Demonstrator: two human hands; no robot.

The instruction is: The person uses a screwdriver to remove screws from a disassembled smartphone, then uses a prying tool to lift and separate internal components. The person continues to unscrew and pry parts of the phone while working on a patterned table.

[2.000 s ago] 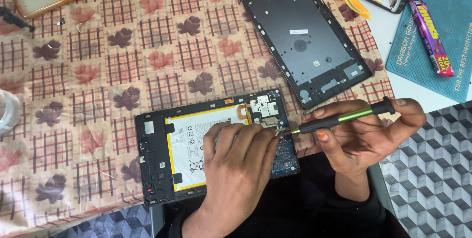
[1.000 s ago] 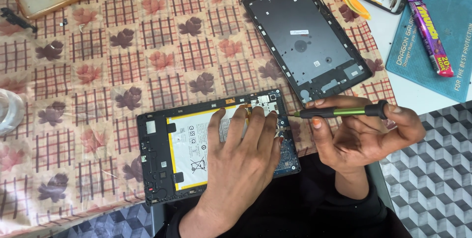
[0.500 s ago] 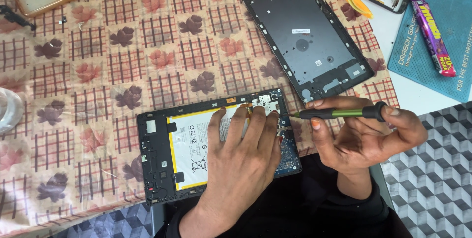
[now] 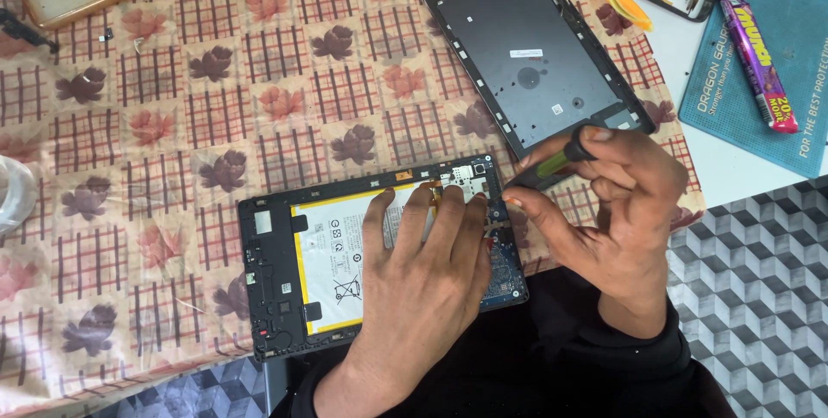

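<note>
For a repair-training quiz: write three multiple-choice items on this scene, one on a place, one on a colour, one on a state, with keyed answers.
1. Where does the left hand rest?
A. On the opened tablet
B. On the blue mat
C. On the phone

2. What colour is the band on the screwdriver handle?
A. Red
B. Green
C. White

3. In what state is the tablet's back cover?
A. Fitted on the tablet
B. Taken off, lying apart on the cloth
C. Held in the right hand

Answers: 1 A, its fingers lie flat across the battery; 2 B, green shows between the gripping fingers; 3 B, it lies inner side up beyond the tablet.
</note>
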